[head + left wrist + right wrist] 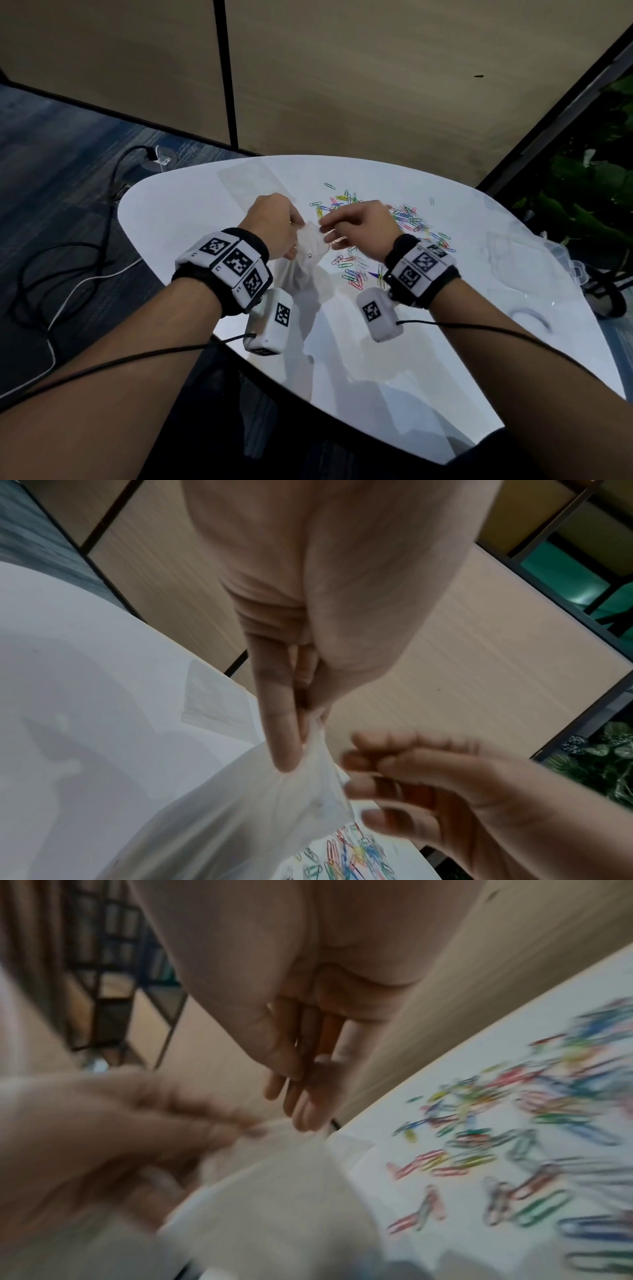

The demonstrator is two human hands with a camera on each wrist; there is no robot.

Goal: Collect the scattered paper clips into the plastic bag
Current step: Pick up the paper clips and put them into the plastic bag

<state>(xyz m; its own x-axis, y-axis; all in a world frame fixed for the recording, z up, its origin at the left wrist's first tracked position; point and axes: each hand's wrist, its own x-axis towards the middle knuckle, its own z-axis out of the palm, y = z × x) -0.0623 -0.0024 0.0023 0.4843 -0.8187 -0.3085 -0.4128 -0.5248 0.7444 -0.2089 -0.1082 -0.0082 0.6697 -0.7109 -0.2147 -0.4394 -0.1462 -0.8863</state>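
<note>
A thin white plastic bag [310, 255] hangs over the white table [376, 359], bunched at its top. My left hand [294, 236] pinches that top between thumb and fingers [284, 745], with the bag [246, 821] drooping below. My right hand [325, 229] is right beside it, its fingertips [304, 1118] at the bag's rim [284, 1150]. Blur hides whether they pinch the rim or hold a clip. Several coloured paper clips [407, 219] lie scattered beyond and under the right hand, with more [354, 272] near the wrist, also seen in both wrist views [349, 859] [507, 1139].
A flat clear bag [253, 181] lies at the table's far left. Clear plastic bags and boxes [520, 263] sit at the right edge. Cables [68, 260] trail on the carpet to the left, a partition wall [342, 85] stands behind, and plants [596, 192] are at the right.
</note>
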